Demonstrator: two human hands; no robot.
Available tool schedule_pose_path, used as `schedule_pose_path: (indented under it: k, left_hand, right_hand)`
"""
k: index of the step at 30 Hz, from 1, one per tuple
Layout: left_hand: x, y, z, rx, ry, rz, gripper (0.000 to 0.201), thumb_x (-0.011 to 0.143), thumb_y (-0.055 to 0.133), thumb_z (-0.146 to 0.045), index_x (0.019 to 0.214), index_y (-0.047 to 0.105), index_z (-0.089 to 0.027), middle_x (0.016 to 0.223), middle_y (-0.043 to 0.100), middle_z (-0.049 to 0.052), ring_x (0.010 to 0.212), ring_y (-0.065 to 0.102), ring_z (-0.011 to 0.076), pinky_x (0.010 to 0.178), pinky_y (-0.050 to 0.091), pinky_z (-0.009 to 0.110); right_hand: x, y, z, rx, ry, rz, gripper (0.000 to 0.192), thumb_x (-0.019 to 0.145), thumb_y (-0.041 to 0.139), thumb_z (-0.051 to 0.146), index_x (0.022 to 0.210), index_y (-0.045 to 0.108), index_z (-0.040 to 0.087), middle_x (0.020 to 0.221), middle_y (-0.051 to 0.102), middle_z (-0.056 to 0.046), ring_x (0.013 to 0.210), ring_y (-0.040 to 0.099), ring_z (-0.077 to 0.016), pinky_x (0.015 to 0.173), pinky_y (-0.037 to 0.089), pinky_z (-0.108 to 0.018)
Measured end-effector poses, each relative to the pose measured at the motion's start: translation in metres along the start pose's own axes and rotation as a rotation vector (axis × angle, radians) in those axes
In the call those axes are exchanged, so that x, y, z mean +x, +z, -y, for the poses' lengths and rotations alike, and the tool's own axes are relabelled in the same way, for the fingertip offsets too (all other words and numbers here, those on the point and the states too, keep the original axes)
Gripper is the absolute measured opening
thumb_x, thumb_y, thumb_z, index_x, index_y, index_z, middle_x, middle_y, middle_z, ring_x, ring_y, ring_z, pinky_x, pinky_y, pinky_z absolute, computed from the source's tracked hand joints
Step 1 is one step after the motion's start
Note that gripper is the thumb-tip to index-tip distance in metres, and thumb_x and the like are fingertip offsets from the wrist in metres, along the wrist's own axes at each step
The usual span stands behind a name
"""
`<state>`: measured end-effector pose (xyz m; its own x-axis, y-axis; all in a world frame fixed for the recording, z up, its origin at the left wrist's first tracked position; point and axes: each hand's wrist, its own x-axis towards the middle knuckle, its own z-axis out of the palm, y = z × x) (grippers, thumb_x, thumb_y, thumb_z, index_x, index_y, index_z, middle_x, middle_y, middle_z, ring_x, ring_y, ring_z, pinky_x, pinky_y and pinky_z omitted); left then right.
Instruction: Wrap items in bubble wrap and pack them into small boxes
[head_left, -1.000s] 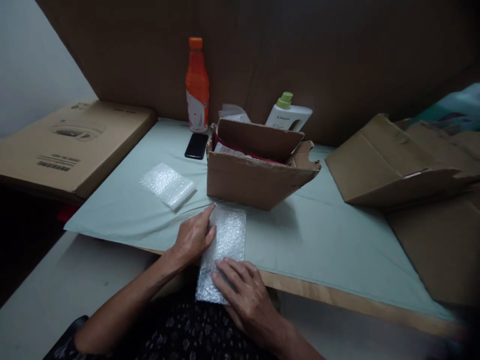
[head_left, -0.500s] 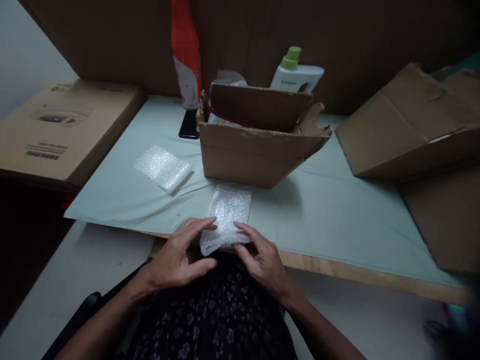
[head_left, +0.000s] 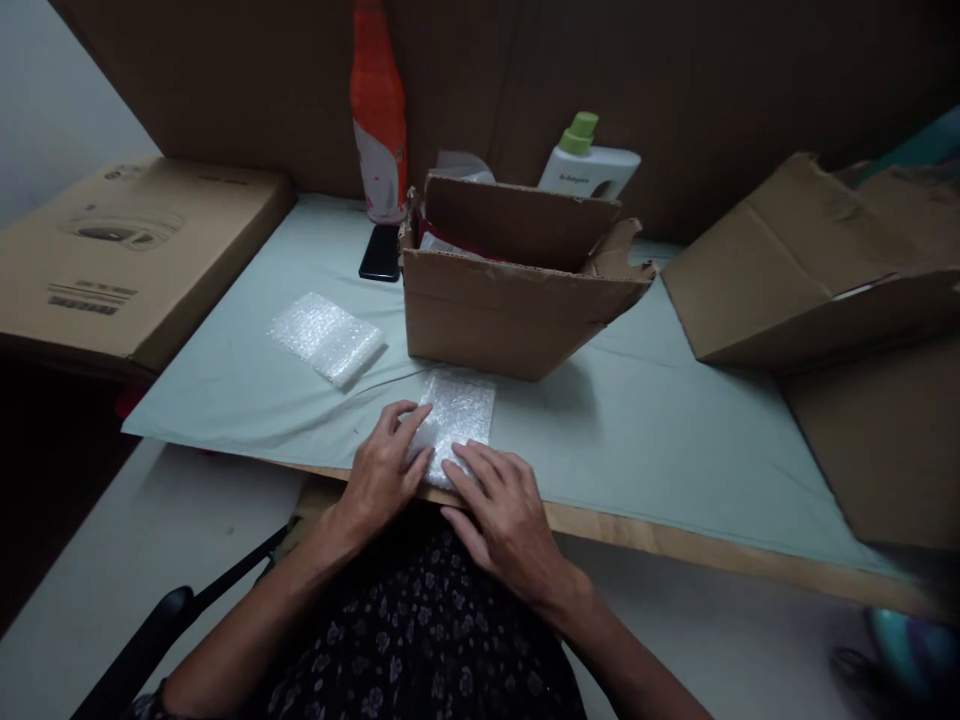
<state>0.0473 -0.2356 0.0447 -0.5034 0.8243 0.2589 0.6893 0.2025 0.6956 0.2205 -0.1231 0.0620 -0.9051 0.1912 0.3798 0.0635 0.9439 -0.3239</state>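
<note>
Clear bubble wrap piece, flat, folded, hand-pressed

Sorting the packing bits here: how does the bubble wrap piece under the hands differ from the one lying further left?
The near bubble wrap piece lies at the table's front edge, pressed flat by the left hand and right hand. The left bubble wrap piece lies untouched, further back and angled. Both are clear, folded, and rest on the pale green cloth.

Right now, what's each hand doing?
Left hand: open, fingers flat on the bubble wrap piece.
Right hand: open, fingers pressing the same piece's near edge.
</note>
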Motion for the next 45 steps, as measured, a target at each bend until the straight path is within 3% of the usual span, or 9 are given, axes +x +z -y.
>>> schedule_pose_path:
  k: [6, 12, 18, 23, 28, 30, 35, 40, 45]
  left_hand:
    - [-0.023, -0.029, -0.008, -0.061, 0.229, 0.138, 0.059, 0.091, 0.061, -0.025, 0.147, 0.042, -0.026, 0.147, 0.05, 0.013, 0.142, 0.04, 0.032, 0.115, 0.037, 0.054]
    - [-0.011, -0.025, -0.011, -0.07, 0.035, 0.131, 0.041, 0.096, 0.053, -0.023, 0.137, 0.054, -0.022, 0.111, 0.071, 0.009, 0.097, 0.065, 0.0218, 0.088, 0.054, 0.038]
    - [0.007, -0.006, -0.008, 0.144, -0.011, 0.1, 0.04, 0.094, 0.054, -0.029, 0.133, 0.055, -0.019, 0.109, 0.066, 0.011, 0.102, 0.06, 0.0267, 0.09, 0.052, 0.044]
    - [-0.002, -0.005, -0.005, 0.076, -0.031, 0.103, 0.064, 0.087, 0.057, -0.024, 0.148, 0.038, -0.02, 0.115, 0.065, 0.012, 0.104, 0.059, 0.029, 0.093, 0.051, 0.049]
    - [-0.007, -0.012, -0.006, -0.243, -0.122, 0.214, 0.086, 0.077, 0.056, -0.012, 0.156, 0.024, -0.026, 0.114, 0.066, 0.008, 0.097, 0.065, 0.0214, 0.087, 0.056, 0.037]
    - [-0.007, -0.014, -0.011, -0.323, -0.127, 0.242, 0.086, 0.078, 0.053, -0.008, 0.156, 0.024, -0.03, 0.109, 0.067, 0.005, 0.088, 0.067, 0.0171, 0.079, 0.057, 0.03]
    - [-0.003, -0.012, -0.029, -0.251, 0.184, 0.21, 0.092, 0.08, 0.058, -0.009, 0.158, 0.017, -0.037, 0.125, 0.066, 0.008, 0.105, 0.068, 0.0215, 0.089, 0.058, 0.032]
    - [0.009, -0.003, -0.038, -0.258, 0.288, 0.163, 0.089, 0.082, 0.054, -0.01, 0.158, 0.015, -0.036, 0.128, 0.066, 0.008, 0.11, 0.067, 0.023, 0.095, 0.058, 0.036]
    - [0.048, -0.032, -0.045, -0.179, 0.346, 0.126, 0.083, 0.088, 0.063, -0.029, 0.158, 0.019, -0.031, 0.138, 0.059, 0.011, 0.126, 0.059, 0.0279, 0.1, 0.057, 0.04]
  right_hand:
    - [0.01, -0.004, -0.006, 0.223, 0.087, -0.014, 0.029, 0.098, 0.049, 0.013, 0.119, 0.068, 0.02, 0.105, 0.077, -0.008, 0.094, 0.071, -0.021, 0.084, 0.055, -0.037]
    - [0.021, -0.015, -0.019, 0.367, 0.347, 0.023, 0.027, 0.099, 0.052, 0.028, 0.119, 0.07, 0.024, 0.109, 0.077, -0.006, 0.096, 0.072, -0.0218, 0.086, 0.057, -0.036]
    - [0.025, 0.0, -0.039, 0.028, 0.325, 0.019, 0.041, 0.094, 0.06, 0.045, 0.125, 0.064, 0.018, 0.134, 0.063, -0.018, 0.118, 0.059, -0.0353, 0.095, 0.049, -0.054]
    - [0.024, 0.0, -0.031, 0.232, 0.252, 0.061, 0.011, 0.092, 0.062, 0.026, 0.101, 0.064, 0.02, 0.128, 0.067, -0.014, 0.122, 0.059, -0.032, 0.099, 0.047, -0.052]
    - [0.02, -0.01, -0.023, 0.477, 0.263, 0.082, 0.014, 0.09, 0.058, 0.015, 0.101, 0.06, 0.024, 0.109, 0.072, -0.006, 0.102, 0.068, -0.0221, 0.089, 0.053, -0.038]
    - [0.017, -0.018, -0.026, 0.435, 0.246, 0.076, 0.026, 0.089, 0.065, 0.023, 0.114, 0.06, 0.024, 0.127, 0.066, -0.011, 0.116, 0.064, -0.0262, 0.096, 0.052, -0.043]
    - [0.017, -0.048, -0.045, 0.374, 0.203, 0.246, 0.112, 0.071, 0.083, 0.056, 0.159, 0.023, 0.022, 0.156, 0.041, -0.021, 0.141, 0.043, -0.0377, 0.111, 0.042, -0.056]
    - [0.03, -0.065, -0.054, 0.405, 0.212, 0.494, 0.05, 0.082, 0.072, 0.03, 0.13, 0.063, 0.022, 0.127, 0.069, -0.012, 0.119, 0.064, -0.029, 0.104, 0.052, -0.045]
    - [0.035, -0.103, -0.074, 0.293, 0.14, 0.18, 0.035, 0.086, 0.064, 0.028, 0.12, 0.071, 0.028, 0.11, 0.077, -0.007, 0.098, 0.073, -0.0258, 0.083, 0.062, -0.036]
